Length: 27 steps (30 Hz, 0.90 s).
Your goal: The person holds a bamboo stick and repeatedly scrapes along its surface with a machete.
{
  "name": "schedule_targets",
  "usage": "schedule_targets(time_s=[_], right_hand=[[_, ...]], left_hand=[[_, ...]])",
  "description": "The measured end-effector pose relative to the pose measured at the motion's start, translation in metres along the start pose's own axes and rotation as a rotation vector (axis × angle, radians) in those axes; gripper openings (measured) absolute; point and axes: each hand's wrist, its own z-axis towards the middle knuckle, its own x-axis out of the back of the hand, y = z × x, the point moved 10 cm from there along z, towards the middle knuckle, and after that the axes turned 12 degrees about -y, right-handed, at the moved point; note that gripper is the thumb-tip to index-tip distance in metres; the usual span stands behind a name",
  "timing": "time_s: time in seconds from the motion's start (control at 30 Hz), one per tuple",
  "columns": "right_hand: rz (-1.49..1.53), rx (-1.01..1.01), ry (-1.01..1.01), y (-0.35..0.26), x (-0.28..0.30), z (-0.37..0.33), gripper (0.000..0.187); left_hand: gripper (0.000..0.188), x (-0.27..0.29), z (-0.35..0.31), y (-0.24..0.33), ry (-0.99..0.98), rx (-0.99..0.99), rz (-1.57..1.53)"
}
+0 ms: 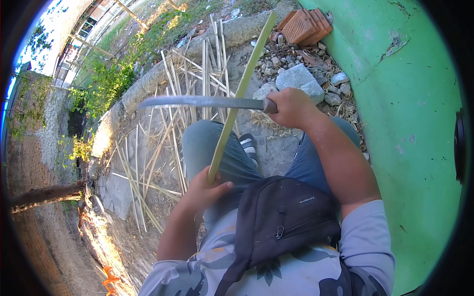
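My left hand [205,190] is closed round the lower end of a long, pale green bamboo strip [243,84]. The strip slants up and away to the right, past my bent knee. In my right hand [292,107] is the dark handle of a machete [197,101], held level with its long, slightly curved blade pointing left. The blade crosses the strip at about its middle; whether they touch I cannot tell. Many cut bamboo strips [205,74] lie in a loose heap on the ground beyond my knees, and more strips [140,187] lie to the left.
A green wall [405,123] runs along my right. Beside it lie grey rocks [301,84], rubble and stacked orange roof tiles [306,28]. A low concrete edge [143,91] borders the ground at the far left, with leafy plants [111,81] behind it. A dark bag [286,212] rests on my lap.
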Motion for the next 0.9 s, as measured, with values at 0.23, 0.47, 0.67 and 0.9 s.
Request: schedule_targets(time_s=[0.23,0.47,0.67,0.9], right_hand=[[0.02,-0.075,-0.006,0.031,-0.008,0.009,0.016],[-0.031,0.005,-0.007,-0.002,-0.004,0.003,0.015],[0.052,-0.153,-0.017,0.046,-0.001,0.012,0.016],[-0.037,-0.037,-0.012,0.005,-0.002,0.007,0.014]], left_hand=[[0.042,-0.007,0.001,0.007,-0.047,0.054,0.004],[0.044,-0.004,-0.002,0.005,0.004,0.028,-0.002],[0.043,-0.005,0.002,0.006,-0.011,0.026,0.111],[0.042,-0.003,-0.004,0.002,0.019,0.067,0.07]])
